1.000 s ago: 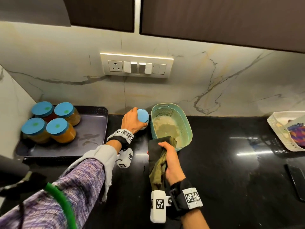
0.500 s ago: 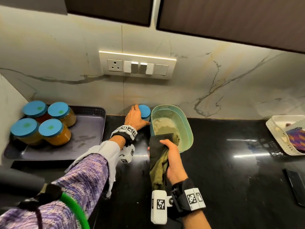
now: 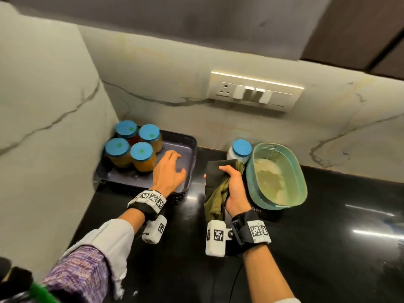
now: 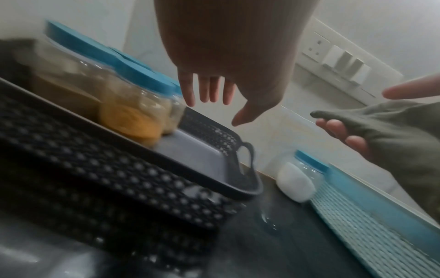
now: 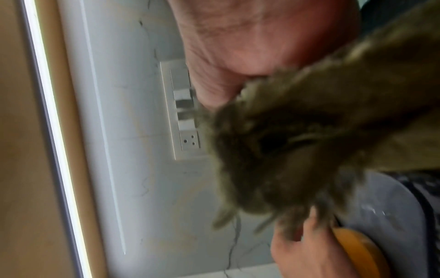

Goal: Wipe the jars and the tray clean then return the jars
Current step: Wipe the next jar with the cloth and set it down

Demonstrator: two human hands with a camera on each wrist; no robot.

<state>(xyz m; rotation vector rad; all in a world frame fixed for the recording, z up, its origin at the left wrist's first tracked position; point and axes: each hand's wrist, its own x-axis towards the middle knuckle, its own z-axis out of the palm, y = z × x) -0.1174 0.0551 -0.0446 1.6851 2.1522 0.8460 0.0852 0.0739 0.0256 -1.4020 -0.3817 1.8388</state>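
Glass-like clear jars [image 3: 143, 158] with blue lids stand four together at the back-left of the dark tray [image 3: 188, 145] in the head view; judged rigid, smooth and possibly slippery, best gripped round the body below the lid. A fifth, white-filled jar [image 3: 239, 150] stands on the counter between tray and teal basket [image 3: 301, 171]. Left hand [image 3: 169, 171] hovers spread over the tray, holding nothing. Right hand [image 3: 235, 184] grips an olive cloth [image 3: 216, 193], soft and limp.

Left wrist view: fingers [image 4: 209, 90] hang relaxed, apart from the jars; perforated tray wall is blurred.

Right wrist view: cloth bunched in the curled fingers.
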